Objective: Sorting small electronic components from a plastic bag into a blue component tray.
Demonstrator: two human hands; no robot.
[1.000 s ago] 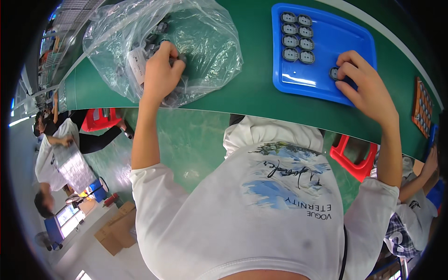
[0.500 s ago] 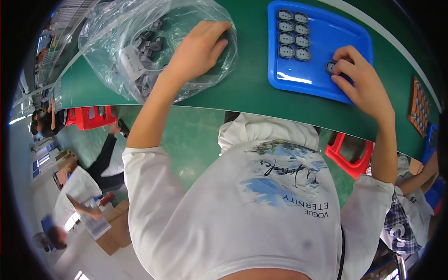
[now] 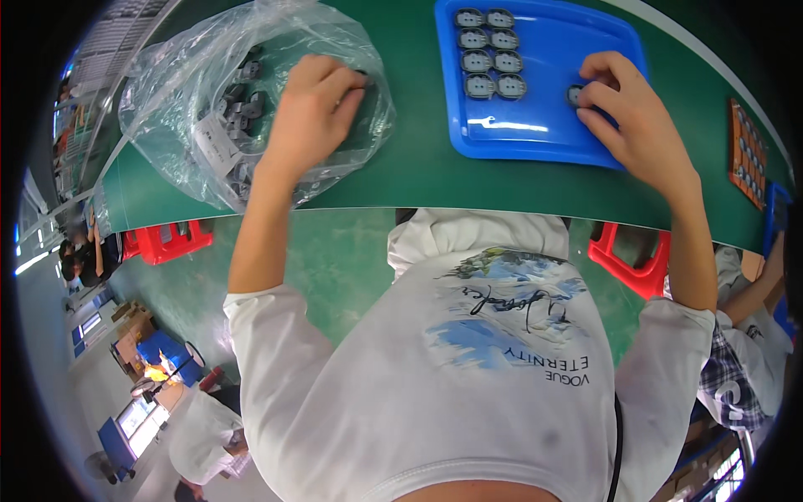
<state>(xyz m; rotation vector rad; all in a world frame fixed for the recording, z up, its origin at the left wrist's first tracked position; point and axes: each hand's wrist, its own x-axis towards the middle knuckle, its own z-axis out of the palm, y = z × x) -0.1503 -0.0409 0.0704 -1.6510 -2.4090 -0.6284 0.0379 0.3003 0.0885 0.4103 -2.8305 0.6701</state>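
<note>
My left hand [image 3: 311, 117] is over the clear plastic bag [image 3: 343, 33], its fingers closed in a pinch. A small dark spot shows at the fingertips, too small to name. Inside the bag, to the left of this hand, lie several loose grey plastic parts [image 3: 242, 109]. My right hand [image 3: 627, 117] is at the right side of the blue tray [image 3: 552, 149], thumb and fingers pinching a small grey part [image 3: 575, 94] partly covered by them. Several similar oval grey parts [image 3: 492, 62] stand in two columns on the tray's left.
The green table [image 3: 418, 180] has its near edge in front of my body. An orange tray of small round pieces [image 3: 747, 155] lies at the right. Red stools [image 3: 629, 259] are below the table edge. Another person's arm [image 3: 757, 289] shows at far right.
The whole view has shifted, with bag and tray further left. My left fingers have curled in and drawn back a little from the bag's right edge. My right hand keeps its pinch.
</note>
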